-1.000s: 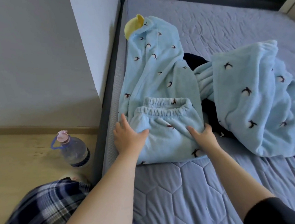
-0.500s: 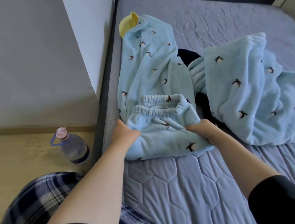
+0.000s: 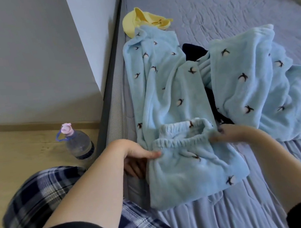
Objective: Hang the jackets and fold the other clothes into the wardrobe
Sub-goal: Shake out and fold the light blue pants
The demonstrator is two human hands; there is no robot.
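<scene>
A folded light-blue fleece pair of trousers with small dark bird prints is raised a little off the bed, its elastic waistband on top. My left hand grips its left side at the waistband, thumb on top and fingers underneath. My right hand holds the right end of the waistband. Behind it a matching blue fleece garment lies stretched out, and another blue fleece piece is heaped at the right. A dark garment shows between them.
A yellow item lies at the far end of the blue garment. The grey quilted mattress fills the right. A water bottle stands on the wooden floor beside the bed frame. A white wall corner is at the left.
Both hands went from pressing the folded trousers flat to gripping their sides and lifting them toward me. The view shifted, showing more of the yellow item.
</scene>
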